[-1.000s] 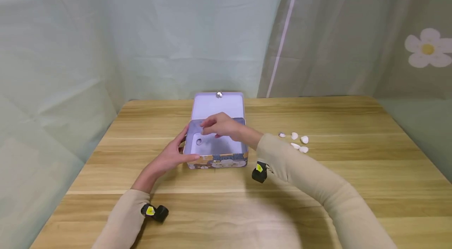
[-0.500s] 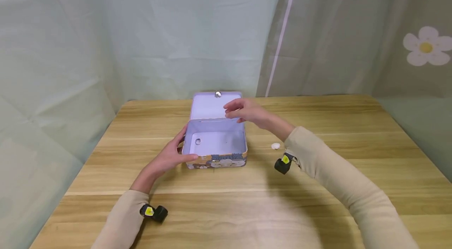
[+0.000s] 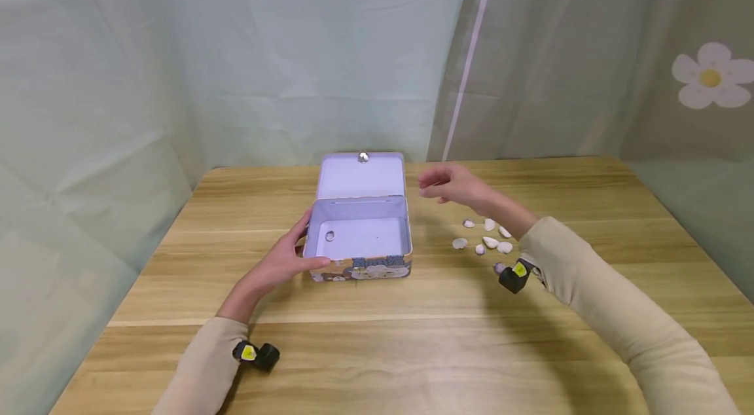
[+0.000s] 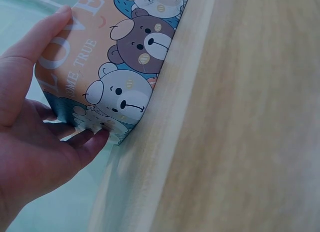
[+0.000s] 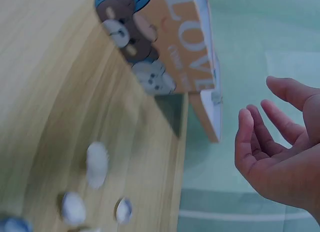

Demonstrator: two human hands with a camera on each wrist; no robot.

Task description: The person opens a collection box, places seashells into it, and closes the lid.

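An open tin box with cartoon bears and "LOVE" on its sides sits mid-table, its lid tipped back. One small shell lies inside. My left hand holds the box's left end, thumb on the front corner and fingers round the side. My right hand hovers empty in the air to the right of the lid, fingers loosely spread. Several white shells lie on the wood below and right of it.
The wooden table ends at pale green curtains behind; a flower print shows on the right. Small black wrist cameras sit on both beige sleeves.
My right hand has left the inside of the box and swung right, over toward the shells. The left hand and the box have stayed put.
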